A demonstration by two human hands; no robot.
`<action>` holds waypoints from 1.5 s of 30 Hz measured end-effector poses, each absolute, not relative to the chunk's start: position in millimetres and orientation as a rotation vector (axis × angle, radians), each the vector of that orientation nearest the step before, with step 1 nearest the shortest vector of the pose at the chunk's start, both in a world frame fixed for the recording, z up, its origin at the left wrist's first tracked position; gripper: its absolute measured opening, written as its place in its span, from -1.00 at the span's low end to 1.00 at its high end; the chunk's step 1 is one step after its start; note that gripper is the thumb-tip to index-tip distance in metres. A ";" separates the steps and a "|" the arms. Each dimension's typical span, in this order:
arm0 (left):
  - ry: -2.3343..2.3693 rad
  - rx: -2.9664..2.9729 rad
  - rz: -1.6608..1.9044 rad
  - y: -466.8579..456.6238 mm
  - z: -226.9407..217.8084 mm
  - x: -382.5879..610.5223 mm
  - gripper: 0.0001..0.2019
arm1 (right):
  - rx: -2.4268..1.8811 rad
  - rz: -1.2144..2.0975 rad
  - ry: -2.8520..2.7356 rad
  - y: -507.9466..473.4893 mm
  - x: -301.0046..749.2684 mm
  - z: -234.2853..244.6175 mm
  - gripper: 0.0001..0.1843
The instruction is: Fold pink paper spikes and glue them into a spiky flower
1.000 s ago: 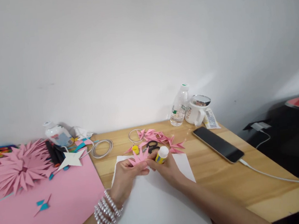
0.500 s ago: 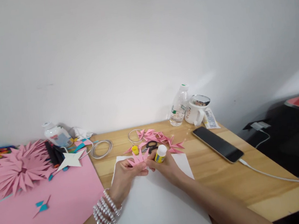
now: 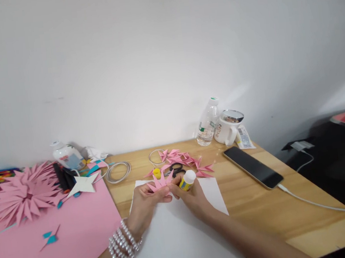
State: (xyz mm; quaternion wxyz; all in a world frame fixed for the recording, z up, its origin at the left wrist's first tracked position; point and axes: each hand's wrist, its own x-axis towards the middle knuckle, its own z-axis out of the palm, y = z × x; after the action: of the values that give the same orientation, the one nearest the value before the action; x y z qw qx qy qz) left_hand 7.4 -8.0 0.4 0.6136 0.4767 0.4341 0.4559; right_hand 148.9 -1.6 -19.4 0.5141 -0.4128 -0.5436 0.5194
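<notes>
My left hand (image 3: 143,204), with a pearl bracelet on the wrist, pinches a small pink folded paper piece with several points (image 3: 161,181) over a white sheet (image 3: 183,234). My right hand (image 3: 192,196) grips a yellow glue stick with a white end (image 3: 187,180) and its fingertips also touch the pink piece. Just behind my hands lie the yellow glue cap (image 3: 156,173), black scissors (image 3: 175,169) and a pile of pink folded points (image 3: 183,160).
A big pink paper flower (image 3: 21,196), a white paper star (image 3: 84,183) and a pink sheet (image 3: 33,246) fill the left. A coiled cable (image 3: 117,171), water bottle (image 3: 207,123), white mug (image 3: 226,129) and a plugged-in phone (image 3: 252,166) sit on the wooden table (image 3: 292,215).
Hardly anything differs: my hands stay together on the pink piece, and the glue stick has tilted a little to the right.
</notes>
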 end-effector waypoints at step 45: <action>1.096 1.084 1.089 -6.9 2.8 6.1 -0.81 | -0.925 1.305 -1.465 10.4 159.8 -12.2 -0.76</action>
State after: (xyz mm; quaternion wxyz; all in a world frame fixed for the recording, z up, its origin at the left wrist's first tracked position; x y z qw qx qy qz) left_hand 6.1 -6.9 2.8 0.5869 0.4649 0.4703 0.4672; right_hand 159.8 10.4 -12.2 0.4674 -0.3769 -0.5969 0.5321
